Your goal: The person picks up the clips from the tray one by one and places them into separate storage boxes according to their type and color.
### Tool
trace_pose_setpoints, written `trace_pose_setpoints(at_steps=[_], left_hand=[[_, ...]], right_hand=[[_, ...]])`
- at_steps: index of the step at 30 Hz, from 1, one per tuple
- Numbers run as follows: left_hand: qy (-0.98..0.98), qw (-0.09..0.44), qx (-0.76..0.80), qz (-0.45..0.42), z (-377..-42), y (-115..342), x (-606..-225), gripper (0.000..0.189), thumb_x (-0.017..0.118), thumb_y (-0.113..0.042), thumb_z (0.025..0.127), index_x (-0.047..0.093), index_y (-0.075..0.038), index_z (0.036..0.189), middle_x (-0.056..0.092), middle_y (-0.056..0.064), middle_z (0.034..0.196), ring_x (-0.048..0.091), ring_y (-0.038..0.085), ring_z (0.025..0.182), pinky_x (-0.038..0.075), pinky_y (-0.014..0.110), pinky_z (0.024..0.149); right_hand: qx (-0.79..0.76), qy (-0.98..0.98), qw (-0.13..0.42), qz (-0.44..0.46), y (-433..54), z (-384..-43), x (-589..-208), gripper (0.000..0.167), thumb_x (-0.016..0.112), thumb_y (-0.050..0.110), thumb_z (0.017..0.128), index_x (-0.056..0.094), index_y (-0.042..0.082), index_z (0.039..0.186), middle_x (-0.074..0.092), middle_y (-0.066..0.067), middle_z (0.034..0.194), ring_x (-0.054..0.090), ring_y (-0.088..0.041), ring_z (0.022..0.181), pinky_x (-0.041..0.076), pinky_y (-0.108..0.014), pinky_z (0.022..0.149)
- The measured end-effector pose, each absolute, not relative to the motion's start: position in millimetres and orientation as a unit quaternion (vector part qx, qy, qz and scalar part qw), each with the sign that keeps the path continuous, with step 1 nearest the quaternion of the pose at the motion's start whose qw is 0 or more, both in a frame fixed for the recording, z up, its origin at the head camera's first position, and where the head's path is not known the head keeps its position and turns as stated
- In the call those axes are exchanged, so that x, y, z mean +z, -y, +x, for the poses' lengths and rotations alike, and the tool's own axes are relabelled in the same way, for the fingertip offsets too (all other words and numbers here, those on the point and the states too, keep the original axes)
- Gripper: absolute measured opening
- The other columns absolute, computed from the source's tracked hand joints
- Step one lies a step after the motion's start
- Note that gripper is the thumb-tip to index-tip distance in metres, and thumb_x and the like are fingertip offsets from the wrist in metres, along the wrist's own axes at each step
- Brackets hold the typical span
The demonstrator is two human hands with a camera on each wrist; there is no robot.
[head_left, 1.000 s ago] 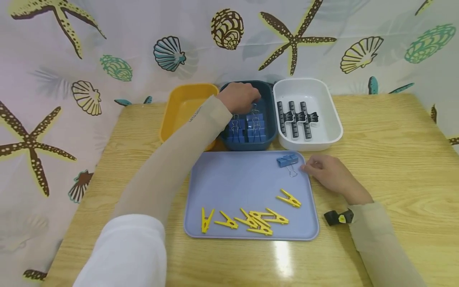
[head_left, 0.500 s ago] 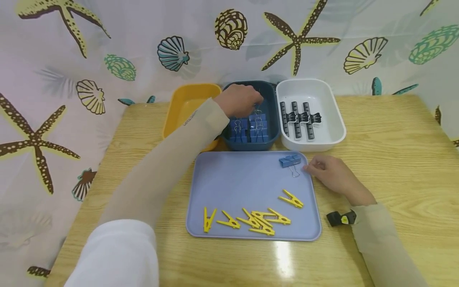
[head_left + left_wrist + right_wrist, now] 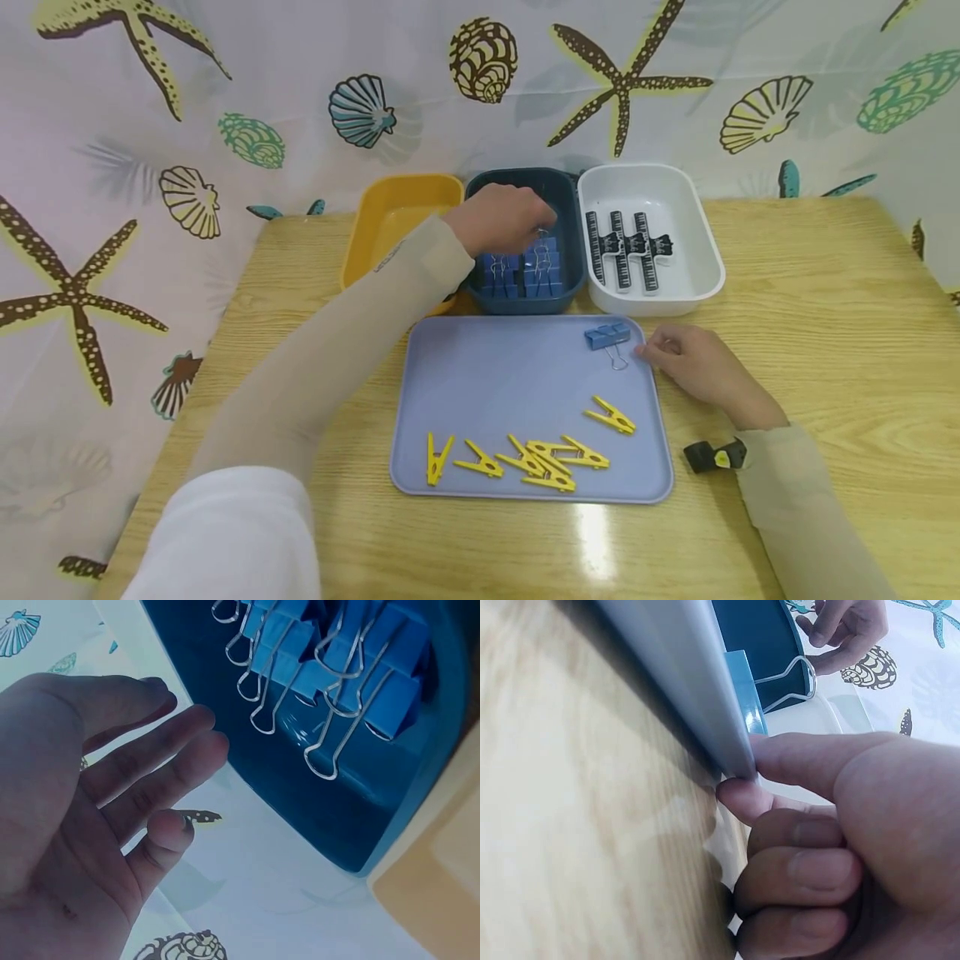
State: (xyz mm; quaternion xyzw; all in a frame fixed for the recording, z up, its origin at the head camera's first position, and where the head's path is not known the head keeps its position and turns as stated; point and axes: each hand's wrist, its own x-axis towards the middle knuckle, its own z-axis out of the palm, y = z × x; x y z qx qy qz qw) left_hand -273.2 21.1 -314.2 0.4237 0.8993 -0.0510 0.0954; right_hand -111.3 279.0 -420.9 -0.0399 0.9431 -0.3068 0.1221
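Note:
My left hand is over the dark blue bin. In the left wrist view its fingers are loosely bent with nothing between them, apart from the blue binder clips, which stand in rows with wire handles up. My right hand pinches the rim of the grey-blue tray near its far right corner. The right wrist view shows the thumb and index finger on that rim, the other fingers curled. Beside them on the tray lies a blue binder clip, one wire handle pointing toward me.
Several yellow clothespins lie on the tray's near half. Left of the blue bin stands a yellow bin. On its right, a white bin holds black-and-white clips. A patterned cloth hangs behind the wooden table.
My left hand has shifted slightly right and toward me over the blue bin. The right hand stays at the tray corner. The head view has shifted a little.

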Motion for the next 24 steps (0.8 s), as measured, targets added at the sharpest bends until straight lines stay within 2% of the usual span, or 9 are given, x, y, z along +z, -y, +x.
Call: trace_pose_setpoints(at_steps=[6,13,24], left_hand=[[-0.894,0.095,-0.046,0.436,-264.3,-22.5,-312.7,0.027,0.052,-0.016,0.097,0.066,-0.015,0.121,0.067,0.001,0.110,0.059,0.018,0.087,0.053,0.030,0.084],[-0.890,0.087,-0.049,0.444,-254.4,-27.5,-314.6,0.032,0.051,-0.015,0.097,0.064,-0.018,0.126,0.067,0.000,0.118,0.061,0.016,0.091,0.054,0.028,0.079],[-0.881,0.087,-0.054,0.462,-239.2,-31.7,-315.0,0.029,0.054,-0.018,0.096,0.066,-0.019,0.123,0.068,-0.001,0.112,0.058,0.016,0.087,0.052,0.025,0.076]], right_hand=[[-0.308,-0.942,0.126,-0.039,-278.3,-111.3,-419.4,0.031,0.057,0.036,0.096,0.067,0.007,0.089,0.053,0.000,0.063,0.048,-0.017,0.069,0.039,-0.028,0.064],[-0.307,-0.943,0.124,-0.043,-278.1,-111.3,-418.8,0.031,0.057,0.035,0.096,0.067,0.007,0.088,0.050,0.002,0.060,0.046,-0.016,0.067,0.038,-0.027,0.063],[-0.311,-0.941,0.125,-0.041,-278.5,-111.4,-420.0,0.032,0.056,0.037,0.096,0.067,0.008,0.087,0.048,0.002,0.059,0.046,-0.016,0.067,0.038,-0.027,0.062]])
